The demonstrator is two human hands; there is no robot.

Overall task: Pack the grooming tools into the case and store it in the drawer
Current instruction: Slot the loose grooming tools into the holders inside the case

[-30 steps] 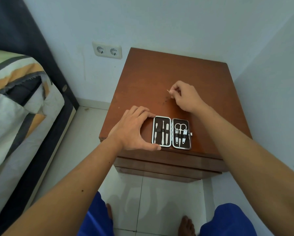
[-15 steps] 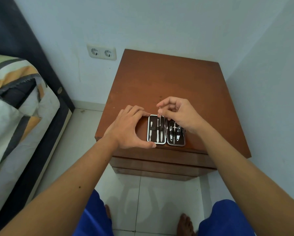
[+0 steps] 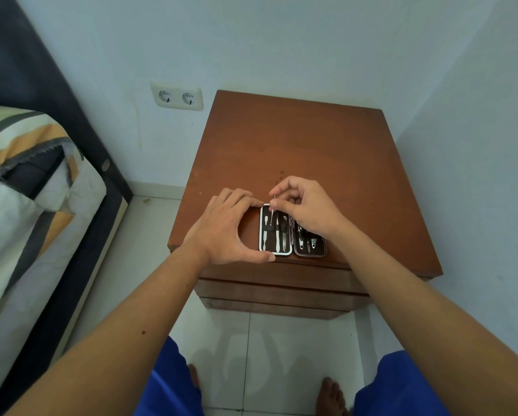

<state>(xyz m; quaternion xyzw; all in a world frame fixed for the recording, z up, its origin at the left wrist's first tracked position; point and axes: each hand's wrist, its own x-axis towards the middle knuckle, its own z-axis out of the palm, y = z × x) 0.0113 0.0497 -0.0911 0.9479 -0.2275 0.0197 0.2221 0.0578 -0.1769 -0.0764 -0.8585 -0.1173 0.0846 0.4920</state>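
Note:
A small grooming case [image 3: 277,250] lies open near the front edge of a brown wooden nightstand [image 3: 312,151]. Its left half holds several slim metal tools; its right half is partly hidden under my right hand. My left hand [image 3: 224,229] clamps the case's left side between thumb and fingers. My right hand [image 3: 306,208] pinches a thin metal tool [image 3: 272,207] by its upper end, its lower tip down in the left half of the case. Closed drawer fronts [image 3: 281,289] sit below the tabletop.
A bed with a striped cover [image 3: 26,181] and dark frame stands at the left. A double wall socket [image 3: 176,99] is on the back wall. A wall runs close along the nightstand's right side. White floor tiles [image 3: 281,355], blue shorts and bare feet are below.
My right hand has carried the thin tool from the middle of the tabletop back to the case and lowered its tip into the left half. The left hand has stayed on the case.

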